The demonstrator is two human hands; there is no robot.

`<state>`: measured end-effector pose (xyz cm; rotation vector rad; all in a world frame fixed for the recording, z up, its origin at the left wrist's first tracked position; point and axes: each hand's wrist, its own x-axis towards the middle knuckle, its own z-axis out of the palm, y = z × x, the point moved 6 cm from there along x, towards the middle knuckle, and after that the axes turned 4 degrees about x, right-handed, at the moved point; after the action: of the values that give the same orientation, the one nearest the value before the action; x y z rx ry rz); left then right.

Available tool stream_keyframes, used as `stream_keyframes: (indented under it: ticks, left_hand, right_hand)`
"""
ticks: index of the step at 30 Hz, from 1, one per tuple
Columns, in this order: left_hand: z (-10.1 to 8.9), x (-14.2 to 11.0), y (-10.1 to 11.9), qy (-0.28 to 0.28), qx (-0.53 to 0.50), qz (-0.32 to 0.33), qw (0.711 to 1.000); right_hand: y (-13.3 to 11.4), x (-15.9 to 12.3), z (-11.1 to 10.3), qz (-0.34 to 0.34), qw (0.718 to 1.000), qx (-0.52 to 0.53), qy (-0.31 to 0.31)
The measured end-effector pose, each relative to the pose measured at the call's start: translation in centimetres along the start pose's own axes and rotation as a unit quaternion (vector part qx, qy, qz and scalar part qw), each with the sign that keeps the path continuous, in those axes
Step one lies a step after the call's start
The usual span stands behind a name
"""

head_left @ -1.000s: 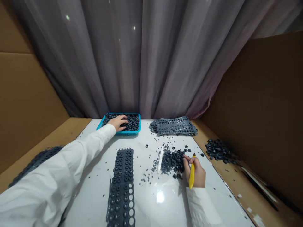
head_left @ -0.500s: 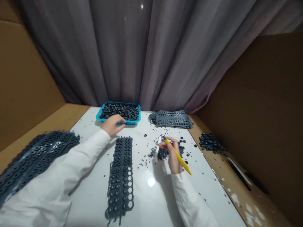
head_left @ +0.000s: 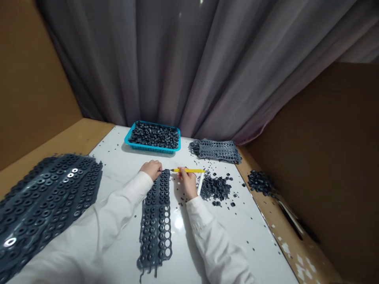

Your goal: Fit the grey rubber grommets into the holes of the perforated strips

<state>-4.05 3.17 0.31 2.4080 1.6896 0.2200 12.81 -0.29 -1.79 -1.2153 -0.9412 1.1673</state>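
Note:
A dark grey rubber sheet (head_left: 156, 221) with rows of raised rings lies lengthwise on the white table; a row of open holes runs down its near right side. At its far left corner, my left hand (head_left: 152, 169) has its fingers curled and closed on the edge. My right hand (head_left: 188, 182) pinches a yellow pen-shaped tool (head_left: 192, 170), held nearly level, its dark tip pointing left at the sheet's far right corner. Beyond the hands stands a blue basket (head_left: 128, 139) filled with small black ring-like pieces (head_left: 154, 135).
More ringed sheets (head_left: 44, 197) are stacked at the left. Perforated leftover sheets (head_left: 217, 150) lie at the back right. A pile of dark bits (head_left: 216, 187) sits right of a white stick (head_left: 200, 184). Another dark pile (head_left: 260, 182) rests on the cardboard by the right wall.
My left hand has come from the basket toward me, onto the sheet's far edge. My right hand has moved left from the dark pile with the yellow tool, now turned level.

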Motion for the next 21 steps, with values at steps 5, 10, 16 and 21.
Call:
stream_keyframes:
  ticks: [5, 10, 16, 21]
  left_hand:
    - [-0.4, 0.0, -0.2, 0.027, -0.003, -0.008, 1.000]
    - [-0.7, 0.2, 0.8, 0.062, -0.040, 0.047, 0.996]
    - [0.3, 1.7, 1.3, -0.002, -0.076, 0.080, 0.994]
    - [0.7, 3.1, 1.3, -0.050, -0.076, 0.120, 0.989]
  right_hand:
    - [0.6, 1.0, 1.1, -0.049, 0.997, -0.051, -0.014]
    - [0.5, 0.6, 1.7, -0.080, 0.990, -0.118, -0.020]
    - [-0.1, 0.4, 1.9, -0.113, 0.976, -0.185, -0.004]
    - [-0.3, 0.3, 2.2, -0.138, 0.962, -0.237, -0.008]
